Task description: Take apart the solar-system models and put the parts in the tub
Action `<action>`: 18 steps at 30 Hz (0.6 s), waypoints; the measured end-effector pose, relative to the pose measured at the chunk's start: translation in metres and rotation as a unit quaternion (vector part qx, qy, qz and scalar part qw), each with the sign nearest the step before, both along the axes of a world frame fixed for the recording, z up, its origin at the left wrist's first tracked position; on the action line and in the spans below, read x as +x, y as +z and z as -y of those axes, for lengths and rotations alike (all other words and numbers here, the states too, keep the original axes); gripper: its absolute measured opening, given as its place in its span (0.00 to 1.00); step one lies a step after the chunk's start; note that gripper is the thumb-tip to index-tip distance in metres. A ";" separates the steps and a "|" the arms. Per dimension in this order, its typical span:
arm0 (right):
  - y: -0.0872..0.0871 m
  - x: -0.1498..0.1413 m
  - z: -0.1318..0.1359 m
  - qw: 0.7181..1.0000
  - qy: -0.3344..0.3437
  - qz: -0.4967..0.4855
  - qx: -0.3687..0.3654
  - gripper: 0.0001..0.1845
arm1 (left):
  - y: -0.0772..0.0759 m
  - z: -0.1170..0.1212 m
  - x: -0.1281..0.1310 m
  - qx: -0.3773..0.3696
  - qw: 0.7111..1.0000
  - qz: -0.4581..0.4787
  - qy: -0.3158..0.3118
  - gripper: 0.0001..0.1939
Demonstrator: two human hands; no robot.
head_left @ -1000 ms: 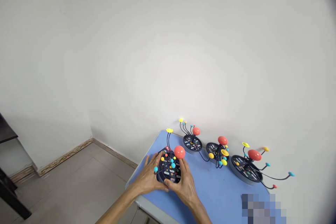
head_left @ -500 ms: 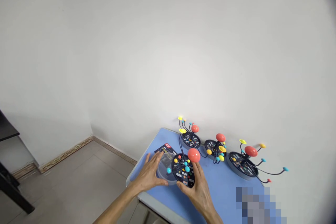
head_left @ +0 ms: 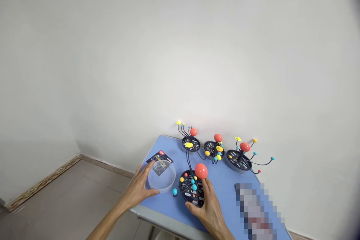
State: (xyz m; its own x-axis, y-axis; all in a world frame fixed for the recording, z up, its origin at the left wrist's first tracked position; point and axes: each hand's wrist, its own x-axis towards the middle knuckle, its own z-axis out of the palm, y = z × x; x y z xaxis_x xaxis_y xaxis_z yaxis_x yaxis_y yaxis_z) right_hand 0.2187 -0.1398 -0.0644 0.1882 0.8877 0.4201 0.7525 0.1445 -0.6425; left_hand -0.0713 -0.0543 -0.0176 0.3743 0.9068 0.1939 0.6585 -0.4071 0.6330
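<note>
My left hand [head_left: 138,187] grips a clear round plastic container [head_left: 173,178] by its side, thumb at the near rim and fingers at the far rim. Nothing but the blue table surface shows through it, plus part of a black printed card [head_left: 164,153] under its far edge. My right hand [head_left: 209,203] holds a solar system model [head_left: 189,195] by its round black base, thumb in front and fingers behind. The model has a red ball on top and curved black arms tipped with blue, yellow and orange balls. A gap separates model and container.
Along the table's wall side stand three similar models: one at left [head_left: 194,147], one in the middle [head_left: 209,150], one at right [head_left: 244,164]. A pixelated item [head_left: 254,210] lies at right on the blue table [head_left: 225,198]. The white wall [head_left: 180,63] rises behind.
The container and the model have come apart; before, the model's base overlapped the container's right side. The view has turned right, and the black card shows more fully.
</note>
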 end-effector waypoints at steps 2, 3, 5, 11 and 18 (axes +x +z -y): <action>0.001 0.001 0.003 1.000 0.006 -0.004 -0.009 0.49 | -0.004 0.000 -0.005 -0.007 1.000 0.005 0.008 0.47; 0.002 0.001 0.004 1.000 0.009 -0.004 -0.011 0.49 | -0.006 0.001 -0.007 -0.012 1.000 0.006 0.012 0.46; 0.003 0.000 0.007 1.000 0.018 -0.002 -0.014 0.50 | -0.009 0.001 -0.010 -0.021 1.000 0.009 0.020 0.46; -0.002 0.000 0.007 0.999 0.013 0.015 -0.030 0.53 | -0.015 0.000 -0.013 -0.022 0.999 0.013 0.038 0.46; -0.003 0.003 0.005 0.999 0.015 0.012 -0.046 0.53 | -0.016 -0.003 -0.011 0.010 0.999 0.025 0.036 0.45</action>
